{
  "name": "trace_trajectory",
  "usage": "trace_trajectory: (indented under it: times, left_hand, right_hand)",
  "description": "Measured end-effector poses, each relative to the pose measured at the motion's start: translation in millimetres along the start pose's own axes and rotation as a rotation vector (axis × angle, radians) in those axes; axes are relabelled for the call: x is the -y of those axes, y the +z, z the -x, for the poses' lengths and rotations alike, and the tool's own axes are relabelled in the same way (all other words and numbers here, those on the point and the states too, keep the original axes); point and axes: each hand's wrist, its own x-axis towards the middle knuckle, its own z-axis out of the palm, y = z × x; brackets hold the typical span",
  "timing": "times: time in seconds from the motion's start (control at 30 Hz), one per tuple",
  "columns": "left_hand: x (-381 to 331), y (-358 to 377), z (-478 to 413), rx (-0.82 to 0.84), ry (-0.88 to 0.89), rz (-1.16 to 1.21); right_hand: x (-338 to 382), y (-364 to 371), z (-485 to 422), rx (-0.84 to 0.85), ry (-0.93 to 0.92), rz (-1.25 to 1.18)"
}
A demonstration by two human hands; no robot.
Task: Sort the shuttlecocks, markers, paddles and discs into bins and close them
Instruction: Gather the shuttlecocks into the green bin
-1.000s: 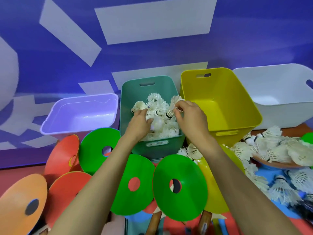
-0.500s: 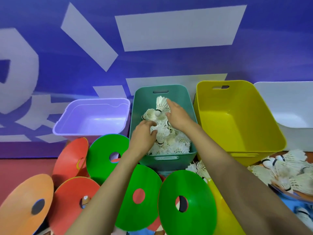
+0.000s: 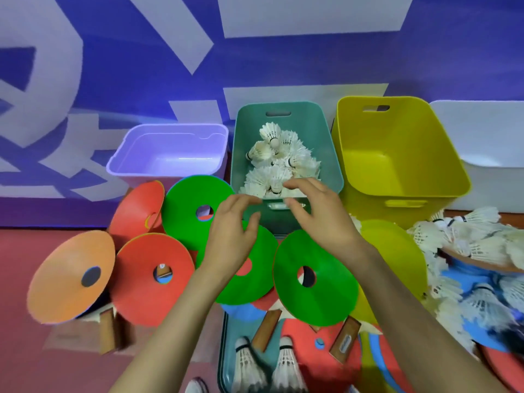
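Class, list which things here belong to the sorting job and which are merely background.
Belong: shuttlecocks in the teal bin, loose shuttlecocks at right, green discs, red discs, orange disc, paddle handles, yellow bin, lilac bin, white bin.
Merely there: blue-and-white wall, red floor.

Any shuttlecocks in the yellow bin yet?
No: the yellow bin shows only bare yellow plastic inside, while the shuttlecocks lie piled in the teal bin beside it.
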Motion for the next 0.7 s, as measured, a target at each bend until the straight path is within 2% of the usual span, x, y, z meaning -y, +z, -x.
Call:
trace_trajectory:
  times: [0.23, 0.3, 0.37, 0.5, 0.7]
  left_hand:
    - [22.5, -15.6, 92.1, 0.136, -0.051, 0.016]
    - [30.3, -16.5, 118.6, 0.237, -0.080, 0.005]
    - [36.3, -17.0, 143.4, 0.369, -0.107, 0.010]
    - [42.2, -14.1, 178.4, 0.607, -0.120, 0.104]
    - [55.1, 1.3, 200.3, 0.758, -0.101, 0.046]
  right_hand:
    - [26.8, 41.8, 90.6, 0.062, -0.081, -0.016]
    - [26.4, 56.5, 116.4, 0.158, -0.076, -0.006]
    - [23.5, 66.4, 138.7, 0.321, -0.059, 0.027]
    - [9.4, 69.2, 170.2, 0.567, -0.073, 0.097]
    - [-9.3, 69.0, 190.9, 0.793, -0.083, 0.290]
